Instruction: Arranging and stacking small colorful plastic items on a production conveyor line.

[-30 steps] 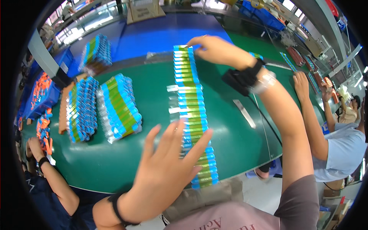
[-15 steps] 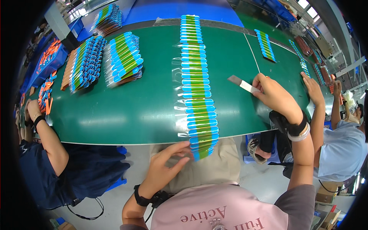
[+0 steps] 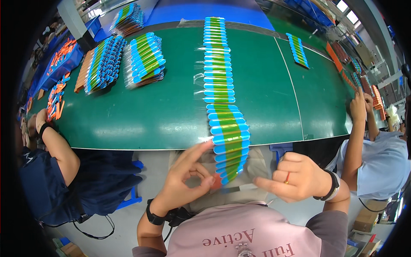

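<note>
A long row of overlapping blue-and-green flat packets (image 3: 220, 81) runs down the green belt (image 3: 150, 115), and its near end hangs over the belt's front edge. My left hand (image 3: 186, 175) is just left of that overhanging end. Its forefinger touches the packets' edge and its other fingertips pinch the orange end of a thin grey strip (image 3: 239, 187). My right hand (image 3: 297, 177) is to the right, below the belt edge, and pinches the strip's other end. The strip lies level between both hands, just under the row's last packets.
Fanned stacks of the same packets (image 3: 145, 60) lie at the belt's left and far left (image 3: 100, 64), with a short row (image 3: 297, 49) at the right. Blue bins with orange items (image 3: 60, 55) stand far left. A co-worker's forearm (image 3: 55, 141) is at the left, and another person (image 3: 376, 158) is at the right.
My right hand has carried the grey strip off the belt's right part down to the near edge. My left hand has risen to the row's end and taken the strip's other end.
</note>
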A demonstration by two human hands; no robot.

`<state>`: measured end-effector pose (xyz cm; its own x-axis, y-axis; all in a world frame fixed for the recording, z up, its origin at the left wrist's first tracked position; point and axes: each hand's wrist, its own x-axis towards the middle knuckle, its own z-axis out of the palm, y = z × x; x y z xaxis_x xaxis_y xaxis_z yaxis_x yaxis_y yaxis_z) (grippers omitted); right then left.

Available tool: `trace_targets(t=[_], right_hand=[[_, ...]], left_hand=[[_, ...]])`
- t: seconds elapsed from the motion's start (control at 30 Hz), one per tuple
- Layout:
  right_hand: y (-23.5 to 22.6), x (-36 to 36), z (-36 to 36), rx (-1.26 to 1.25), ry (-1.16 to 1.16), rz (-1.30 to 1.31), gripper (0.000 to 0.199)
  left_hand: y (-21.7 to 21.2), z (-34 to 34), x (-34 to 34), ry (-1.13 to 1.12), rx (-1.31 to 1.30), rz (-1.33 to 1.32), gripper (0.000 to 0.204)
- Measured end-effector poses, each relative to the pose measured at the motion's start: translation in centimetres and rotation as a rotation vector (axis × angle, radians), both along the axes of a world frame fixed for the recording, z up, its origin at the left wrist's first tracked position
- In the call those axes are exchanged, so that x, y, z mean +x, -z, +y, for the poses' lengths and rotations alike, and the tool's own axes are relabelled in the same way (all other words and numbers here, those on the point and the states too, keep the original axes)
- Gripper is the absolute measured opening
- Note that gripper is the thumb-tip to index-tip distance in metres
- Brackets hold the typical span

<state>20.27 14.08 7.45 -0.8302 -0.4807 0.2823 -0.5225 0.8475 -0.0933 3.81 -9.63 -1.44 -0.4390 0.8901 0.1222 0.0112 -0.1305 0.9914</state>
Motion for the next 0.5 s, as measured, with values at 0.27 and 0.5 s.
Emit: trace_targets(t=[0.27, 0.5], right_hand=[[0.9, 0.2, 0.6, -0.1, 0.125, 0.088, 0.039], [2.1, 0.0, 0.6, -0.778, 0.326, -0.157, 0.018]], left_hand=[[-2.3, 1.0, -1.0, -0.014, 0.054, -0.231, 0.078], [-2.3, 1.5, -1.3, 0.095, 0.129, -0.324, 0.078]])
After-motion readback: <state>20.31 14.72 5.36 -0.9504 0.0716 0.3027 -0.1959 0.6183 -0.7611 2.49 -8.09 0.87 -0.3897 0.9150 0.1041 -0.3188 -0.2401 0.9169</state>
